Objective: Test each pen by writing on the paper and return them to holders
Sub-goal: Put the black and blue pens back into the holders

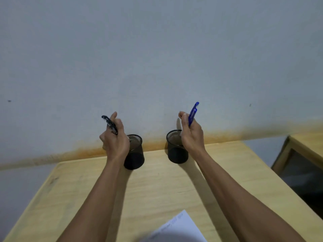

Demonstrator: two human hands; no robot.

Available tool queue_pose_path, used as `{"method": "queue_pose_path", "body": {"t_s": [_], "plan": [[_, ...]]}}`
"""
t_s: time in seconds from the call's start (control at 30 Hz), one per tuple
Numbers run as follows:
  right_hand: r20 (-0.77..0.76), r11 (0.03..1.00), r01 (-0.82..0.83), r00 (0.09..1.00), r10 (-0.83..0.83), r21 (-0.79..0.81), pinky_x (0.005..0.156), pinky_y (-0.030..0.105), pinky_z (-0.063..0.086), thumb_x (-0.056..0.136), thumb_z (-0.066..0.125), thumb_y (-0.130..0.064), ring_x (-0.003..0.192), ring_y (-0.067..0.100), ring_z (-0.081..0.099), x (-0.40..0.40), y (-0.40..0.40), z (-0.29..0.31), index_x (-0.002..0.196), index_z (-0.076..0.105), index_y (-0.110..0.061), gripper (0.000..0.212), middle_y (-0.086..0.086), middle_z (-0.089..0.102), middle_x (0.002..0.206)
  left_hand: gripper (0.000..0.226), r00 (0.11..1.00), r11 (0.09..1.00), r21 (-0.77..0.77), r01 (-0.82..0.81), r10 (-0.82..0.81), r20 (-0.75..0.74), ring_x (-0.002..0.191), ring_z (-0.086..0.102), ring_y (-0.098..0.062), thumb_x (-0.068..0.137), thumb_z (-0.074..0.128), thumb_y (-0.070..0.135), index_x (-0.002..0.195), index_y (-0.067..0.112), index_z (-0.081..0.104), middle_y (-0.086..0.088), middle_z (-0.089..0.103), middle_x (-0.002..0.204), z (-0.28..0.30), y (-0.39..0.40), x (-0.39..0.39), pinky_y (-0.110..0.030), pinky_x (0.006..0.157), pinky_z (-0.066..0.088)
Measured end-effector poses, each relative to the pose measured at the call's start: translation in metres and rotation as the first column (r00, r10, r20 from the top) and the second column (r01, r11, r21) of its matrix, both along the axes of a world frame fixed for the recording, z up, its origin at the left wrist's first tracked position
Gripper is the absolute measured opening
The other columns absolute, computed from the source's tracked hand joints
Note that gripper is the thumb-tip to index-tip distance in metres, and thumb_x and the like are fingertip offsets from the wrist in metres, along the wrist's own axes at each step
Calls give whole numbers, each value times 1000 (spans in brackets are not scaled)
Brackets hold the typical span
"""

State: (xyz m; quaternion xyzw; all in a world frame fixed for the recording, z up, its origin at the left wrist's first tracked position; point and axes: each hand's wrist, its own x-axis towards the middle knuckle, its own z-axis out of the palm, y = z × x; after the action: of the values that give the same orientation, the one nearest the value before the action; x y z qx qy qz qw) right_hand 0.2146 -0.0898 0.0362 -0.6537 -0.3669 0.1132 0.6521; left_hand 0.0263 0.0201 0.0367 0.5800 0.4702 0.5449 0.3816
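While both arms reach forward over the wooden table (157,189), left hand (114,138) raised just above and partly in front of the left mesh holder (135,154), fingers curled closed around a black pen (109,124) whose upper end points up and to the left. Right hand (191,135) raised over the right mesh holder (176,149), fingers closed on a blue pen (193,113) that stands almost upright, cap end on top, lower end hidden behind the palm. Both holders black, upright, near the far edge of the table by the pale wall (157,49), well apart from each other; inside, only mesh visible, though the hands cover part of each opening. White paper (178,227) at the near edge, between the forearms, with faint marks, perhaps writing, too blurred to read. Second wooden desk (304,154) at the right, apart from the table.
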Motion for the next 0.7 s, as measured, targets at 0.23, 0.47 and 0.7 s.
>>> {"method": "queue_pose_path", "body": {"t_s": [0.23, 0.47, 0.7], "plan": [[-12, 998, 55, 998, -54, 28, 74, 15, 44, 103, 53, -45, 92, 15, 65, 2, 7, -44, 104, 71, -16, 34, 7, 73, 101, 43, 999, 999, -35, -34, 34, 1, 132, 47, -26, 101, 41, 51, 138, 34, 55, -4, 61, 130, -43, -6, 3, -39, 104, 43], [-35, 993, 89, 996, -87, 76, 97, 34, 54, 95, 69, -38, 111, 6, 67, 0, 10, -57, 104, 74, -27, 15, -17, 73, 104, 31, 994, 996, -25, -84, 85, 69, 117, 59, -14, 100, 55, 35, 129, 25, 64, 3, 67, 125, -48, -8, 10, -24, 92, 44], [5, 993, 94, 996, -94, 78, 100, 24, 52, 91, 75, -33, 115, 8, 64, -3, 9, -56, 122, 69, -22, 34, -8, 71, 120, 38, 992, 996, -4, -94, 94, 85, 113, 60, -11, 92, 66, 42, 126, 27, 65, 6, 67, 121, -47, -10, 10, -26, 94, 48]]}}
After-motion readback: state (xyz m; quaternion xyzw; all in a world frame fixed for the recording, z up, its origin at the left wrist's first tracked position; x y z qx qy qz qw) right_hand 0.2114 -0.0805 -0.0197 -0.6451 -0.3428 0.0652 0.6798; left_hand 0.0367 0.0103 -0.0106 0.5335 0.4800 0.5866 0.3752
